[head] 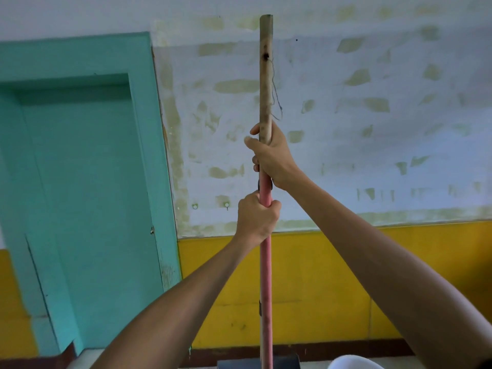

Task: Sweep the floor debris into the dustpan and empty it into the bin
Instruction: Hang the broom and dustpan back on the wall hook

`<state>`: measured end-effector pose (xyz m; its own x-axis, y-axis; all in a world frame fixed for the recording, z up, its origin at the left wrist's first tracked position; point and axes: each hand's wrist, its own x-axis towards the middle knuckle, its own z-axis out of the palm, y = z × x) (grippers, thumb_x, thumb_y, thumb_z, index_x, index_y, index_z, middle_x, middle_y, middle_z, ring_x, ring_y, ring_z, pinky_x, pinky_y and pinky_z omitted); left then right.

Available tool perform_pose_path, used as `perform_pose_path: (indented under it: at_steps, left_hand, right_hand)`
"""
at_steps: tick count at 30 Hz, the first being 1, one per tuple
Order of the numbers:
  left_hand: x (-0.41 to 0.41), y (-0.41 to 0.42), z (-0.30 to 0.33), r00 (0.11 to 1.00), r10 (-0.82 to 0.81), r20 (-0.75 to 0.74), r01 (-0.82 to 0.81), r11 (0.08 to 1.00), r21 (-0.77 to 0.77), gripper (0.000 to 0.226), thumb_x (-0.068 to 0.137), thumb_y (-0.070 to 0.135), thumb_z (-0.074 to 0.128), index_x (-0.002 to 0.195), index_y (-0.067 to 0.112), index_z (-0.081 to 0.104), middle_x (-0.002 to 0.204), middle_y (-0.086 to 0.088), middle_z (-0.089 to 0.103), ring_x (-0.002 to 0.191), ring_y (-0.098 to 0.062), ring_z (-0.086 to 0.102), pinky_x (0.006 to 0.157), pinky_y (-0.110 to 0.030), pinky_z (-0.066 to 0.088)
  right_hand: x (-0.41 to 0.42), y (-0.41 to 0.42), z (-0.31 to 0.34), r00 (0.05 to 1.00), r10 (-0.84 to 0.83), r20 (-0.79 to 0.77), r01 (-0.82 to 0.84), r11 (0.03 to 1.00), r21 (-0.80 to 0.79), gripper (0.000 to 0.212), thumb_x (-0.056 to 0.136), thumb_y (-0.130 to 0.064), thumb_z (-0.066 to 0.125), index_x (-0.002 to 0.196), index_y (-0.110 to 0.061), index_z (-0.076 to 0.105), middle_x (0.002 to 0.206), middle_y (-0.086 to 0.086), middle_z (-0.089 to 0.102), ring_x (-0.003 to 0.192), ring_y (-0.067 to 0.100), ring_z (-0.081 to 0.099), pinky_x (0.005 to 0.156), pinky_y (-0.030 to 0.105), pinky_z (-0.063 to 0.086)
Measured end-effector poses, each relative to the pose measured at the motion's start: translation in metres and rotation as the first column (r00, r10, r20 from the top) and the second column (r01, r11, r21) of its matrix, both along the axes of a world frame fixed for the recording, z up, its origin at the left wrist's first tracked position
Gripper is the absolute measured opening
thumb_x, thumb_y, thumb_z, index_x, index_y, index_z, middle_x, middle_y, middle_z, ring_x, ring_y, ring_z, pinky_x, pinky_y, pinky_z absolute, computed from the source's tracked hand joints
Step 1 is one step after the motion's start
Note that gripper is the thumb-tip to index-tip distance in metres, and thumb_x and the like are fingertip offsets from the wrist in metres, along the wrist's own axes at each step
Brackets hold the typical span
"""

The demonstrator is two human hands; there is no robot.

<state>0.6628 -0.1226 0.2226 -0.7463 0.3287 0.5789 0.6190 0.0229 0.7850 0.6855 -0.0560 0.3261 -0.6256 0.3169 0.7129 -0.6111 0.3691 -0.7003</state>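
Step in hand: the person holds a long broom handle (265, 155) upright in front of the body; I judge this is the sweeping step, or the preparing of it.
Right hand (273, 155): it is closed around the bare wooden upper part of the handle, thumb side toward the top.
Left hand (257, 219): it is closed around the pink-covered part, just below the right hand, not touching it.
Broom head: hidden below the lower edge of the view; I cannot tell if it touches the floor.
Floor debris and dustpan: not visible, because the camera looks at the wall (346, 115) and the green door (80, 182).
Dark box-like thing (279, 362): it stands near the bottom of the handle; it is perhaps the bin, but I cannot tell.
White rounded thing (351, 363): only a rim shows; unclear.
Advice: lower the gaze to the floor first, keep the hands apart for better control, and make short, low strokes toward the dustpan so dust does not fly.
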Motion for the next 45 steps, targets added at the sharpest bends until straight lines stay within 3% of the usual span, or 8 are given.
perform_pose_path:
  at_steps: [7,14,21,28,35,38,42,45]
  left_hand:
    - [0.004,-0.001,-0.007,0.999,-0.042,-0.012,0.042,0.998,0.046,0.026,0.067,0.016,0.048,0.053,0.02,0.026,0.035,0.012,0.027,0.033,-0.008,0.024,0.035,-0.021,0.026]
    - [-0.006,-0.001,-0.02,0.999,0.036,0.033,-0.037,0.998,0.042,0.028,0.073,0.01,0.053,0.058,0.019,0.031,0.042,0.012,0.032,0.03,-0.005,0.026,0.032,-0.02,0.027]
    - [-0.025,-0.011,-0.059,0.981,0.17,0.098,-0.177,0.982,0.067,0.029,0.081,0.034,0.068,0.081,0.018,0.043,0.057,0.004,0.046,0.032,-0.003,0.039,0.033,-0.019,0.037]
    - [-0.041,-0.012,-0.081,0.981,0.149,0.12,-0.161,0.982,0.096,0.033,0.087,0.041,0.065,0.084,0.019,0.04,0.062,0.004,0.045,0.041,-0.007,0.041,0.038,-0.022,0.042]
    - [-0.058,-0.007,-0.093,0.97,0.148,0.195,-0.168,0.982,0.091,0.031,0.09,0.041,0.059,0.086,0.017,0.04,0.068,-0.003,0.044,0.044,-0.012,0.042,0.04,-0.026,0.04]
    - [-0.069,-0.007,-0.102,0.967,0.155,0.203,-0.172,0.982,0.073,0.03,0.092,0.041,0.059,0.088,0.017,0.041,0.067,-0.002,0.045,0.044,-0.012,0.042,0.041,-0.027,0.04]
    - [-0.083,-0.011,-0.115,0.958,0.177,0.224,-0.199,0.977,0.082,0.029,0.092,0.036,0.061,0.089,0.014,0.042,0.068,-0.004,0.045,0.048,-0.016,0.043,0.044,-0.031,0.042]
    - [-0.093,-0.018,-0.132,0.948,0.212,0.237,-0.237,0.968,0.081,0.029,0.091,0.033,0.064,0.088,0.013,0.044,0.067,-0.003,0.046,0.047,-0.016,0.042,0.044,-0.032,0.043]
  right_hand:
    - [-0.005,-0.002,-0.004,1.0,0.028,0.003,-0.028,0.997,-0.077,0.014,0.077,-0.009,0.052,0.084,-0.021,0.048,0.056,-0.006,0.044,0.038,0.011,0.042,0.046,0.029,0.043]
    - [-0.012,-0.003,-0.018,0.992,0.13,0.0,-0.13,0.987,-0.097,0.015,0.081,-0.01,0.056,0.094,-0.017,0.052,0.064,0.003,0.049,0.044,0.018,0.049,0.048,0.034,0.048]
    - [-0.015,0.006,-0.022,0.997,0.077,0.033,-0.076,0.997,-0.006,0.046,0.087,-0.052,0.062,0.122,-0.025,0.052,0.101,0.004,0.072,0.088,0.016,0.071,0.065,0.033,0.062]
    - [-0.031,0.007,-0.026,0.994,0.11,0.017,-0.106,0.983,-0.153,0.01,0.09,-0.016,0.065,0.098,-0.01,0.068,0.073,0.004,0.07,0.066,0.018,0.069,0.057,0.029,0.056]
    - [-0.05,0.011,-0.025,0.982,0.126,0.143,-0.109,0.987,-0.118,0.03,0.086,-0.026,0.07,0.111,-0.01,0.063,0.077,0.007,0.064,0.062,0.014,0.064,0.058,0.031,0.057]
    - [-0.062,0.014,-0.026,0.997,0.002,0.071,0.004,0.997,-0.079,0.008,0.09,-0.015,0.064,0.091,-0.012,0.072,0.073,0.006,0.062,0.059,0.01,0.059,0.057,0.029,0.056]
    - [-0.083,0.023,-0.022,0.934,-0.353,0.061,0.355,0.935,-0.014,0.014,0.089,-0.014,0.06,0.084,-0.02,0.072,0.059,-0.006,0.061,0.046,0.001,0.051,0.045,0.014,0.045]
    - [-0.097,0.033,-0.014,0.868,-0.491,0.072,0.496,0.862,-0.107,0.017,0.087,-0.013,0.054,0.085,-0.017,0.07,0.061,-0.002,0.06,0.046,0.007,0.051,0.047,0.02,0.042]
